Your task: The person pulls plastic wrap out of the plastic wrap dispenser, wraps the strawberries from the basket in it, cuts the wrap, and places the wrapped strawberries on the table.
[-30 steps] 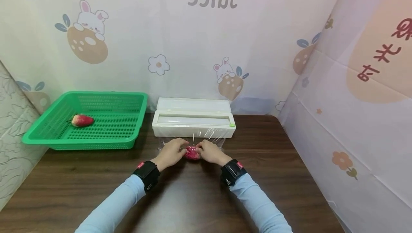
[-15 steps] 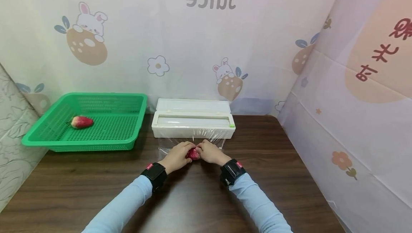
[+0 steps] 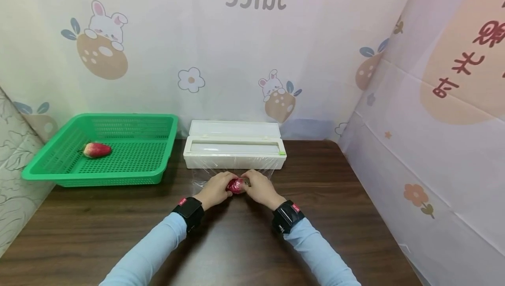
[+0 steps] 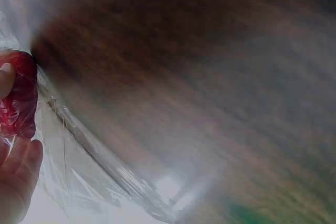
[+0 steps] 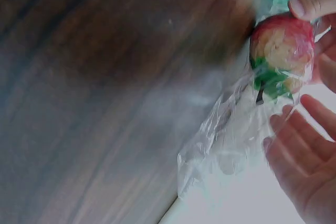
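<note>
Pale printed cloth (image 3: 158, 36) hangs behind a dark, wood-grained table (image 3: 252, 242), its rabbits and blossoms looking down on the work. Close to the near side of a long white box with a raised lid (image 3: 234, 138), a plump red fruit with a creamy, green-leafed end (image 3: 235, 185) sits between the person's two hands, with clear, crinkled plastic film (image 5: 226, 145) about it. From where I stand, the left hand (image 3: 215, 188) pinches the red end, fingers on the far side and thumb on the near. The right hand (image 3: 263, 189) is at the leafy end; spread fingers show beside the film from the right wrist, but I cannot tell whether that hand grips or only touches.

I'd judge the fruit light and fairly firm (it may well be a model), with a smooth skin that could slide inside the film. The film itself looks limp, clingy and easily torn. The fullest part of the red body seems the best hold, thumb opposite fingers, with the leaves left unpressed. Well off to the left, a similar red-and-cream tapered fruit (image 3: 97, 149) lies in a green plastic mesh basket (image 3: 94, 176).
</note>
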Demonstrator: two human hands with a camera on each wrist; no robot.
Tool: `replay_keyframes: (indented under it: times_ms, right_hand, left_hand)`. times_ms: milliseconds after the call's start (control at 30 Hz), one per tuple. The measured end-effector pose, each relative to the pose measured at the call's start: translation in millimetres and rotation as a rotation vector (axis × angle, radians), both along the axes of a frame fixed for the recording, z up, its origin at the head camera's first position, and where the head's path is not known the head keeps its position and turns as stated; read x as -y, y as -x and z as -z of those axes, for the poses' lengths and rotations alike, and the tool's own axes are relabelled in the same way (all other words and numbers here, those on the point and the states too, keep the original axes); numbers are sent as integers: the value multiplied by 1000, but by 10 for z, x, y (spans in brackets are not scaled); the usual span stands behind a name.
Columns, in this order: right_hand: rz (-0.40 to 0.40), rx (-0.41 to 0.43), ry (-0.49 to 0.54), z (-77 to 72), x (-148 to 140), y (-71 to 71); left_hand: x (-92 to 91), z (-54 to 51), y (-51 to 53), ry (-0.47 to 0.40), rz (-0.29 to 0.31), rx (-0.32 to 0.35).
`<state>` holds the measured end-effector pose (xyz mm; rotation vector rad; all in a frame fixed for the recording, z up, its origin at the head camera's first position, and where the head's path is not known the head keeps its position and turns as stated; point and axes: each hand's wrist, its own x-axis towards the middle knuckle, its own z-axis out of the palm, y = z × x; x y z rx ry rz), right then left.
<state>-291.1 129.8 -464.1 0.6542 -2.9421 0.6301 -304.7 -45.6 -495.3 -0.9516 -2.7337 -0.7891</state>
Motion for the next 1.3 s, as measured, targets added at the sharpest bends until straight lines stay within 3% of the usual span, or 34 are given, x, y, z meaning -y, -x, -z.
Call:
replay_keyframes:
  times_ms: [300, 533, 867, 1300]
  right_hand:
    - [-71, -77, -77, 89, 62, 26]
    - [-80, -129, -86, 162, 58, 100]
    - [-40, -63, -121, 120, 73, 188]
    - [-40, 8, -81, 99, 112, 283]
  left_hand:
    - [14, -12, 16, -37, -37, 90]
    - [25, 15, 68, -60, -65, 136]
    - [74, 9, 47, -77, -131, 100]
    - [69, 43, 139, -59, -176, 86]
